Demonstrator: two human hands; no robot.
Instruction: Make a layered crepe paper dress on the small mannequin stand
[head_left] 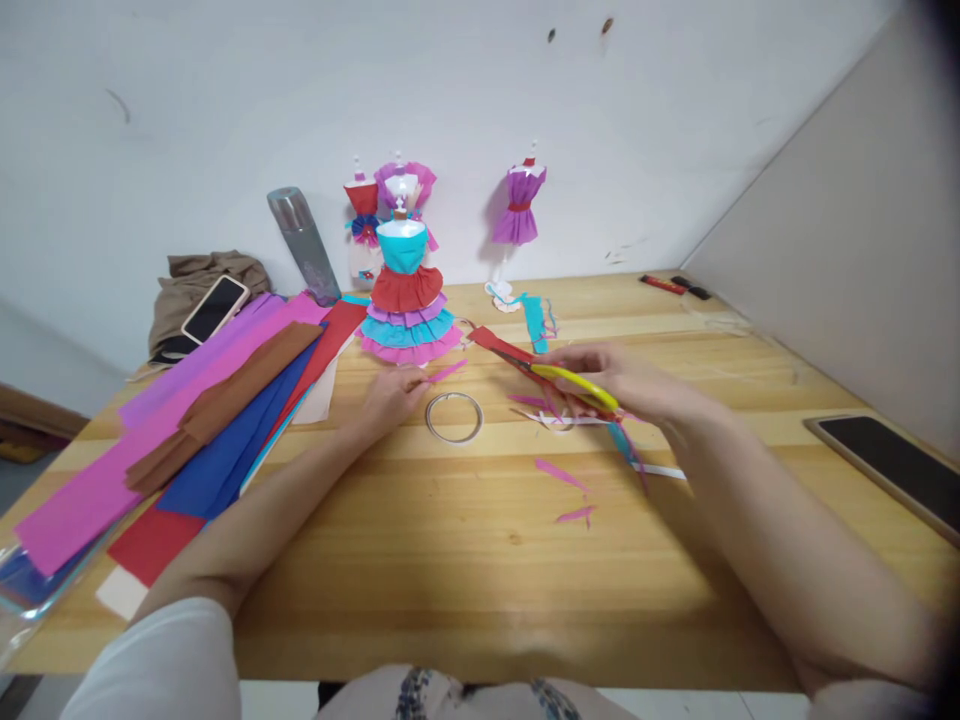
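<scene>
My left hand (396, 394) pinches a narrow pink paper strip (450, 370) just in front of a small dress form (403, 250) with a turquoise top and tiered red, purple, blue and pink skirt. In my right hand (611, 375) is a pair of scissors with yellow handles (577, 384), its blades pointing left over a red paper piece (491, 342). The fingers partly hide the handles. A tape roll or ring (454, 418) lies between the hands. Beneath and beside my right hand are scattered scraps, among them a pink scrap (561, 474).
Crepe paper sheets (217, 400) in several colours cover the table's left side, near a phone (216, 310) and a grey flask (304, 245). More dressed forms stand by the wall, one in a purple dress (521, 205). A dark phone-like device (889, 470) lies at right.
</scene>
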